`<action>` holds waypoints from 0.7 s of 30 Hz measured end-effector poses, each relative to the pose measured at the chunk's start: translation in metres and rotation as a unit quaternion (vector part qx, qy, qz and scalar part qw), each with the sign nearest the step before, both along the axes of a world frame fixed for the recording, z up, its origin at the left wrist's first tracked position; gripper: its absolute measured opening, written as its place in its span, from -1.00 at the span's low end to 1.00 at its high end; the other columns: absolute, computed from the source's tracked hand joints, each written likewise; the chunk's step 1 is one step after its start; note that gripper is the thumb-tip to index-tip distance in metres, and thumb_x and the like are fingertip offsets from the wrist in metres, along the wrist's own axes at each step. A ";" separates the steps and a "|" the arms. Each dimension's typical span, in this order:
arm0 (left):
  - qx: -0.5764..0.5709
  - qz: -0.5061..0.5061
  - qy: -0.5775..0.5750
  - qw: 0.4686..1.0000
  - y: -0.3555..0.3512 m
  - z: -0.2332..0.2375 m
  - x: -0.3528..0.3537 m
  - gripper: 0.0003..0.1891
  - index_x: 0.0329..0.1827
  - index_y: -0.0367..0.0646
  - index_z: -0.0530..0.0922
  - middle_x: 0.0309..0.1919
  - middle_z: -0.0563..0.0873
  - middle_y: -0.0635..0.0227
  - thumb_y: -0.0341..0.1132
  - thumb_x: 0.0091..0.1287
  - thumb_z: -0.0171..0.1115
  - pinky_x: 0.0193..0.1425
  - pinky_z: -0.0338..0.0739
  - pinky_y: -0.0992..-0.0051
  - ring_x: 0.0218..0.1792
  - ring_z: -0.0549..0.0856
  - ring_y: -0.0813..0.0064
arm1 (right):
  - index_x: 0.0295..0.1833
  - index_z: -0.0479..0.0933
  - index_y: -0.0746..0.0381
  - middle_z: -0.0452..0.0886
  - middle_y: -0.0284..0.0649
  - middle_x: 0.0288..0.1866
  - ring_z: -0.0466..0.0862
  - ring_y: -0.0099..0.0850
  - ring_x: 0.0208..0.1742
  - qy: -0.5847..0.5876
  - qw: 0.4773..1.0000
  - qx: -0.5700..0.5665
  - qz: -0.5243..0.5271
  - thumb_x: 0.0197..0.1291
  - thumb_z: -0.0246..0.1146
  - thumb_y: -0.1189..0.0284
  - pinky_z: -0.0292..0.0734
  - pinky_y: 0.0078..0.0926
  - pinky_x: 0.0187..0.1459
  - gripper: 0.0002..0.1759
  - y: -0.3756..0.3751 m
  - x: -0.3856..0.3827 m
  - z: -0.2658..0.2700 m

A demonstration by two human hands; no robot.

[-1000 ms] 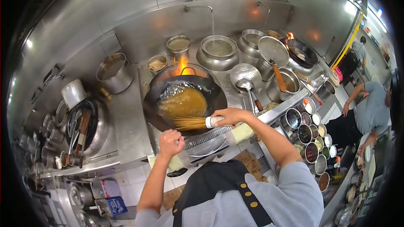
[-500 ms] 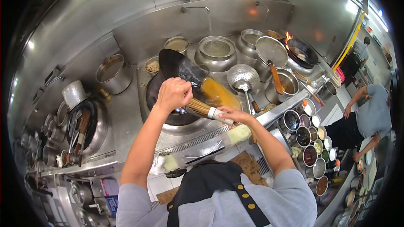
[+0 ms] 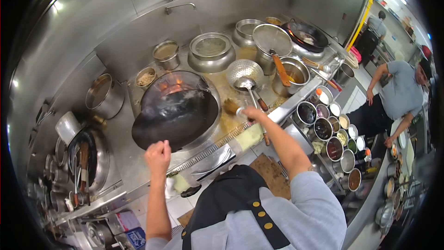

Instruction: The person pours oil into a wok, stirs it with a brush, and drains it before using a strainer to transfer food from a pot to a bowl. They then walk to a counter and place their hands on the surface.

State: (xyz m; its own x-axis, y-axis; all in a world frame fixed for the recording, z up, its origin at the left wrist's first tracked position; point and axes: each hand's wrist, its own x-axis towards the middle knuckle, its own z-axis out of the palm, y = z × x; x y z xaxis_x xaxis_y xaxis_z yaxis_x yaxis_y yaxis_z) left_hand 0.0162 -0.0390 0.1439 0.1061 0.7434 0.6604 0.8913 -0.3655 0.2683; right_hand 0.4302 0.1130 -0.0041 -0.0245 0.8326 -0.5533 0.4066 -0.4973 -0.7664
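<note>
The wok (image 3: 185, 115), standing steeply tipped and spilling amber liquid half a second ago, is now lying lower, its dark interior showing, over the near part of the burner (image 3: 172, 82). The left hand (image 3: 157, 156) has dropped with it and is clenching at its near rim. The right hand (image 3: 254, 115) is gripping the bamboo brush (image 3: 230, 106), whose bristles are now pointing over the wet tabletop (image 3: 225, 124), right of the wok.
</note>
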 end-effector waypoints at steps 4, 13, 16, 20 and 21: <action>-0.018 -0.002 -0.053 0.998 0.006 -0.040 0.035 -0.63 -0.68 -0.12 0.36 -0.74 0.46 0.26 -0.26 0.19 0.34 -0.52 0.37 0.22 -0.64 0.51 0.17 | 0.24 0.15 0.42 0.58 0.15 -0.18 0.67 -0.13 -0.58 0.004 0.998 0.059 -0.037 0.30 0.12 0.21 0.65 -0.23 -0.67 -0.40 -0.076 -0.074 -0.031; -0.097 -0.031 -0.020 0.995 0.060 -0.134 0.044 -0.70 -0.45 -0.19 0.46 -0.55 0.53 0.08 -0.17 0.32 0.24 -0.31 0.32 0.04 -0.44 0.50 -0.01 | 0.06 0.54 0.20 0.63 0.03 -0.01 0.60 0.05 0.04 -0.247 0.946 0.200 -0.058 0.20 0.13 0.34 0.48 -0.05 0.09 -0.66 -0.195 0.005 -0.108; -0.072 -0.030 -0.014 0.997 0.063 -0.163 0.034 -0.70 -0.40 -0.21 0.48 -0.51 0.53 0.06 -0.15 0.39 0.16 -0.25 0.33 0.08 -0.37 0.51 -0.01 | 0.10 0.54 0.16 0.63 0.01 0.02 0.61 0.04 0.04 -0.216 0.961 0.164 -0.043 0.18 0.13 0.36 0.49 -0.05 0.08 -0.64 -0.255 0.025 -0.124; -0.085 -0.036 -0.001 0.996 0.067 -0.177 0.024 -0.67 -0.41 -0.22 0.47 -0.52 0.52 0.05 -0.14 0.42 0.12 -0.28 0.29 0.07 -0.39 0.49 -0.01 | 0.11 0.56 0.17 0.66 0.01 0.00 0.62 0.02 0.05 -0.202 0.970 0.071 -0.114 0.17 0.14 0.37 0.49 -0.07 0.10 -0.63 -0.322 0.026 -0.151; -0.090 -0.022 0.007 0.996 0.062 -0.173 0.025 -0.66 -0.38 -0.22 0.47 -0.49 0.54 0.05 -0.11 0.43 0.10 -0.25 0.31 0.08 -0.36 0.50 -0.01 | 0.11 0.56 0.17 0.66 0.01 0.00 0.62 0.02 0.05 -0.202 0.969 0.066 -0.129 0.17 0.14 0.37 0.49 -0.07 0.10 -0.63 -0.336 0.025 -0.159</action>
State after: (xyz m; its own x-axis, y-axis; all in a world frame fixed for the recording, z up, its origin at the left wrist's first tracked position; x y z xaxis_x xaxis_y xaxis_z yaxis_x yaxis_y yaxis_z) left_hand 0.0414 0.0230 -0.0287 0.1489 0.8441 0.5150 0.8800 -0.3506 0.3204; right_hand 0.4555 -0.2227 -0.1633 0.3909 0.8460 -0.3626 0.5618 -0.5314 -0.6341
